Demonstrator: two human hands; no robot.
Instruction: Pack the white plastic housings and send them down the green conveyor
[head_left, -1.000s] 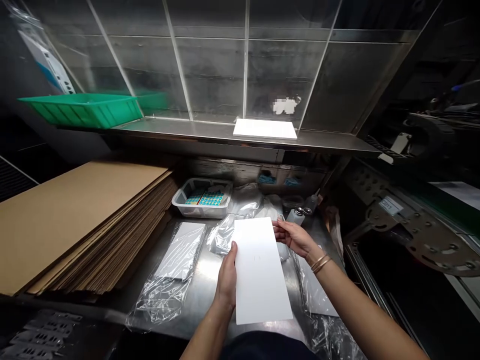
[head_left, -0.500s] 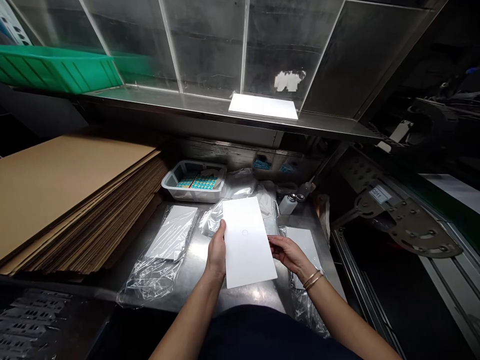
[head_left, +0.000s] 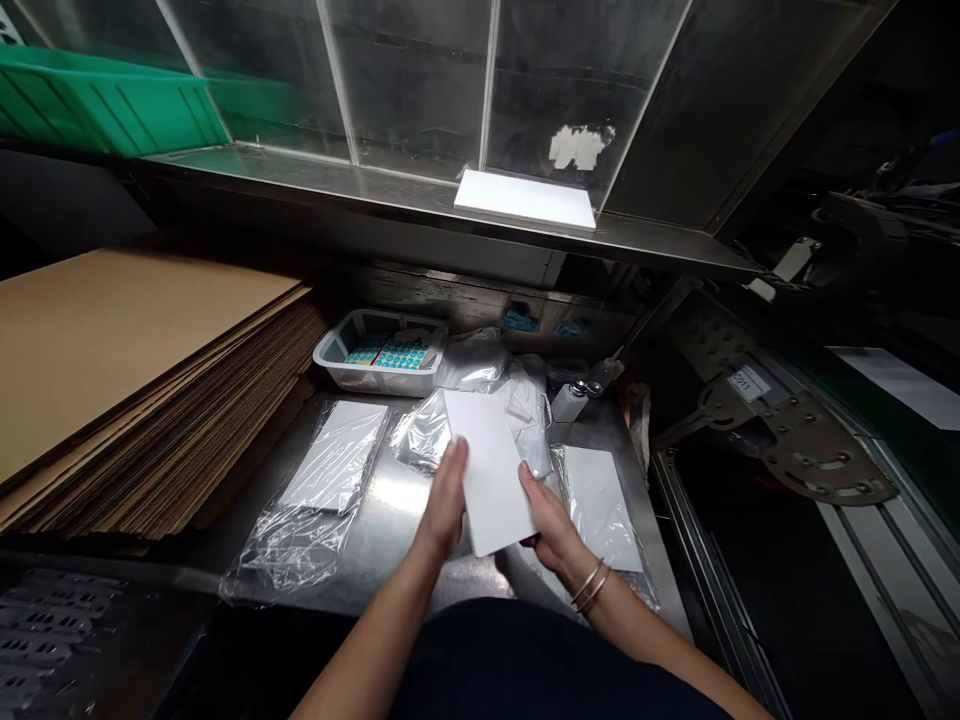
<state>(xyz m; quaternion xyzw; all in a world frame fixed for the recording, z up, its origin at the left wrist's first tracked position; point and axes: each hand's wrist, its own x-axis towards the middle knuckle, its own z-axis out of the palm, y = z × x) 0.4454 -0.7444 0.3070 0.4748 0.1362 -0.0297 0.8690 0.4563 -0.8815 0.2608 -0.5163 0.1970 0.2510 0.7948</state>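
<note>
Between my two hands, above the metal table, is a flat white rectangular panel, tilted toward me. My left hand grips its left edge, thumb on the front face. On the opposite edge my right hand is closed, thumb on the front and fingers out of sight behind. Left of my hands lies a white panel in clear plastic. Another plastic-wrapped white panel rests beside my right wrist. Clear plastic bags lie behind the held panel.
A tall stack of brown cardboard sheets fills the left. Farther back are a bin with blue stickers and a small white bottle. The shelf above bears a green crate and a white slab. Metal machinery stands at right.
My right hand has moved from beside the panel to a grip on its right edge. The panel has turned; the circle mark on its face no longer shows.
</note>
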